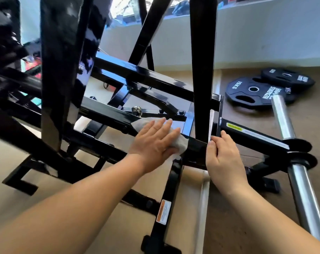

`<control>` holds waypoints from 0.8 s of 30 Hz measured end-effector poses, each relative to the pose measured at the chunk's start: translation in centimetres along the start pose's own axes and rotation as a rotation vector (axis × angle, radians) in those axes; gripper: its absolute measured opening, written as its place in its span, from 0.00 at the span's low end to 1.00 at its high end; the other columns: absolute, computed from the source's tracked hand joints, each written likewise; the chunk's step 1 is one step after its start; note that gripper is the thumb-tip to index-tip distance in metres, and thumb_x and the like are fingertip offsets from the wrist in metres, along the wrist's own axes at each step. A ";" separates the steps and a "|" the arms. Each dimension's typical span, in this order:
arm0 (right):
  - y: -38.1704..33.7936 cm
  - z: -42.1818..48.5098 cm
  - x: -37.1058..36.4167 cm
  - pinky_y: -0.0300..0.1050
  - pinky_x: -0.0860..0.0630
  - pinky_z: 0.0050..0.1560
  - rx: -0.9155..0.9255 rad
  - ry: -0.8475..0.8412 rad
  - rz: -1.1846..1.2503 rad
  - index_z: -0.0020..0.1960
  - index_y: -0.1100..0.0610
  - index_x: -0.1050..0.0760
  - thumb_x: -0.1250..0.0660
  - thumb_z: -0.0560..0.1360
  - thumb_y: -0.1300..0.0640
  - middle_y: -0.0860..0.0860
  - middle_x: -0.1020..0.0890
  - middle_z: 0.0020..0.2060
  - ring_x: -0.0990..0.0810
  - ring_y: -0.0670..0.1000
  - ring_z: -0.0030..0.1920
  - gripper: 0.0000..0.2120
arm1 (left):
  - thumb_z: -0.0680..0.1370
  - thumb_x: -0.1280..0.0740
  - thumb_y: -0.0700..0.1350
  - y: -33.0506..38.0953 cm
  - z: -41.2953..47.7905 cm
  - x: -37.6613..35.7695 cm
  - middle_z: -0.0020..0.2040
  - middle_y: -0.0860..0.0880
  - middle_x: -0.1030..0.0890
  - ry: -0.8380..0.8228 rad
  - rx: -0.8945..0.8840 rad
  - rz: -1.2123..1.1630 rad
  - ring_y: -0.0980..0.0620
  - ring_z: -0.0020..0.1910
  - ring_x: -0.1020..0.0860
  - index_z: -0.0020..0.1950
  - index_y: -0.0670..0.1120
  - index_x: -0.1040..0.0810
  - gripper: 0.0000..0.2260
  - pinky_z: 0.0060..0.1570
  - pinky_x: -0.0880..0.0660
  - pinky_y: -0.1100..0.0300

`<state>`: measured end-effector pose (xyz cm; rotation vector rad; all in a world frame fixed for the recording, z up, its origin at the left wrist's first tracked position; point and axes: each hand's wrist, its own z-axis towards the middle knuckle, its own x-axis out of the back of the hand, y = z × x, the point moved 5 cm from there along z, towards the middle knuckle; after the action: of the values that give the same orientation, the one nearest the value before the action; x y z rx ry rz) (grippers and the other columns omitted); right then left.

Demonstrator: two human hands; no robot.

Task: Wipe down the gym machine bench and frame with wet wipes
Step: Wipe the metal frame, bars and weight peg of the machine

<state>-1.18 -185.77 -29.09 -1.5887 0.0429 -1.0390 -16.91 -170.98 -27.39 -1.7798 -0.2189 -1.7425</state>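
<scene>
Low on the machine's frame (194,146), the left hand (155,142) presses a wet wipe (180,146) flat, fingers straight, onto a glossy black crossbar. The right hand (223,156) rests open against the upright (201,70) just beside it. The wipe looks limp, light and prone to bunching, so it is best pinned under the palm. The frame looks rigid, heavy and slick. The palm hides most of the wipe, and the bench cannot be made out for certain.

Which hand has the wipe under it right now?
The left hand: its flat fingers press the white wipe onto the black frame. The right hand rests bare against the frame, no wipe.
</scene>
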 end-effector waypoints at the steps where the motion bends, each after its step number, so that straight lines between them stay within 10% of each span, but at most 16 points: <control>1: -0.7 -0.2 -0.5 0.44 0.50 0.80 0.025 -0.020 -0.003 0.77 0.54 0.31 0.46 0.86 0.49 0.49 0.40 0.81 0.48 0.47 0.82 0.22 | 0.82 0.53 0.68 -2.9 -0.6 0.4 0.83 0.48 0.41 -0.019 0.040 0.018 0.46 0.82 0.46 0.82 0.57 0.43 0.30 0.81 0.53 0.48; 10: -2.8 -1.1 -4.1 0.44 0.55 0.81 0.150 -0.216 -0.128 0.81 0.48 0.39 0.46 0.86 0.45 0.46 0.44 0.82 0.50 0.44 0.82 0.25 | 0.81 0.49 0.69 -1.0 -1.2 1.0 0.84 0.52 0.46 0.004 0.129 -0.115 0.49 0.83 0.54 0.82 0.58 0.45 0.31 0.81 0.60 0.49; 18: -2.5 -0.3 -2.4 0.45 0.37 0.73 0.155 -0.154 -0.096 0.76 0.47 0.30 0.45 0.85 0.45 0.44 0.29 0.76 0.33 0.47 0.76 0.21 | 0.81 0.62 0.69 0.3 0.1 2.0 0.84 0.55 0.51 -0.093 -0.080 -0.116 0.54 0.83 0.57 0.83 0.59 0.51 0.32 0.80 0.60 0.52; 24: 0.3 -0.6 -1.3 0.45 0.51 0.82 0.076 -0.178 -0.018 0.80 0.50 0.35 0.52 0.85 0.39 0.45 0.39 0.81 0.47 0.42 0.81 0.28 | 0.83 0.51 0.68 -1.4 -1.2 0.4 0.79 0.48 0.33 0.147 0.211 -0.093 0.44 0.80 0.40 0.78 0.55 0.32 0.29 0.79 0.46 0.43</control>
<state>-2.26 -185.61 -30.13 -1.6085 -0.1303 -0.8994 -18.65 -170.65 -26.66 -1.5058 -0.4130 -1.8326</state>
